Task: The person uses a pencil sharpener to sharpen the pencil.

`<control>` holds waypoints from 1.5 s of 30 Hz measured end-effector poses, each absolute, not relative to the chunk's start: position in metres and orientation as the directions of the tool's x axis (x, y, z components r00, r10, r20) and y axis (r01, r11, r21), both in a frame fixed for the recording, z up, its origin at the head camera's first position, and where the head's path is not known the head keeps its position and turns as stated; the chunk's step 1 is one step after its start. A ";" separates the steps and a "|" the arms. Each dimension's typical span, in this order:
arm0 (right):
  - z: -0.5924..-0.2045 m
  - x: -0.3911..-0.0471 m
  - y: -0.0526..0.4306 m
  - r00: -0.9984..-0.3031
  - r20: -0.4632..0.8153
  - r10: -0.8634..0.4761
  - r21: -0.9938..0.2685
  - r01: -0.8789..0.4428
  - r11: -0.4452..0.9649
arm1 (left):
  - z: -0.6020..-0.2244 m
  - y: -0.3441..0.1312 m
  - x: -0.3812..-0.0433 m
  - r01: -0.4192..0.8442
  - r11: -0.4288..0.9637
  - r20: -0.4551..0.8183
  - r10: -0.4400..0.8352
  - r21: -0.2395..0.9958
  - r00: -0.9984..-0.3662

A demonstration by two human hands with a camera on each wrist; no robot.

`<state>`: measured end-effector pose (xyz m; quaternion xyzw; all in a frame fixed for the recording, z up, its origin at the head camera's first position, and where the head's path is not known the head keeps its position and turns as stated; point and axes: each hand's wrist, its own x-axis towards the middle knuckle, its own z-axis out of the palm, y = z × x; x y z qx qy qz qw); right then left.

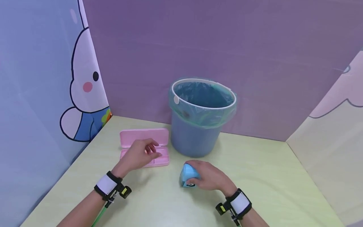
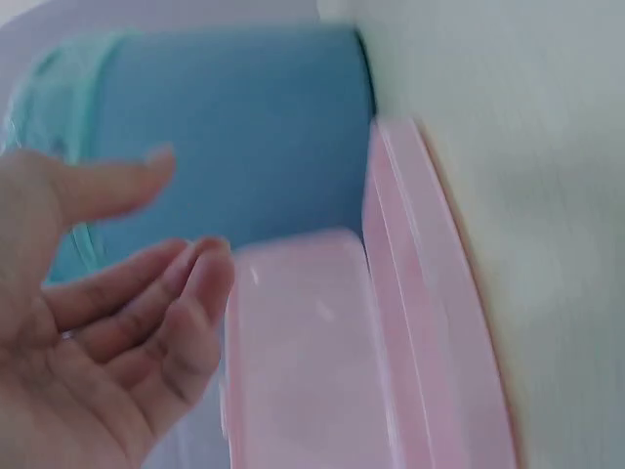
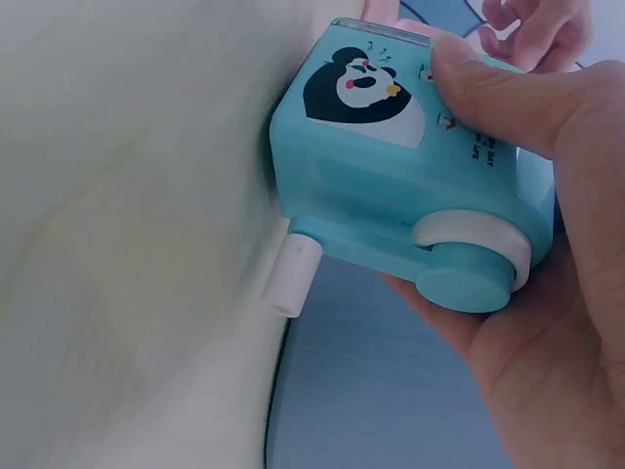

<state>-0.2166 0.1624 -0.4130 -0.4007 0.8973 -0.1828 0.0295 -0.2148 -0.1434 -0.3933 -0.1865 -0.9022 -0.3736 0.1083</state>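
My right hand grips a light blue pencil sharpener, thumb on its printed face and fingers round the far side. A panda picture decorates that face; in the right wrist view a crank with a white knob sticks out from the side. Over a pink pencil case, lid folded back, hovers my left hand. Its fingers are loosely bent, the thumb apart, and nothing shows between them in the left wrist view. The hand covers part of the case's compartments.
Behind the case and sharpener stands a blue bin lined with a green-tinted bag. A purple backdrop closes off the table's rear edge. Printed cloth walls flank the pale table.
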 end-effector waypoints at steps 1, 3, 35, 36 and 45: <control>-0.412 -0.217 0.165 -0.680 0.096 -0.727 -0.360 -0.705 0.611 | -0.393 -0.137 -0.212 0.437 0.621 0.328 0.290 0.651 -0.899; -0.408 -0.216 0.169 -0.693 0.099 -0.714 -0.380 -0.690 0.616 | -0.394 -0.126 -0.208 0.454 0.575 0.292 0.355 0.680 -0.888; -0.382 -0.207 0.188 -0.649 0.222 -0.728 -0.582 -0.687 0.436 | -0.419 -0.058 -0.193 0.539 0.309 0.339 0.515 0.783 -0.787; -0.383 -0.207 0.188 -0.649 0.223 -0.728 -0.581 -0.688 0.435 | -0.419 -0.058 -0.193 0.537 0.310 0.336 0.515 0.785 -0.788; -0.387 -0.208 0.188 -0.636 0.238 -0.734 -0.581 -0.698 0.417 | -0.418 -0.059 -0.193 0.527 0.334 0.319 0.511 0.782 -0.798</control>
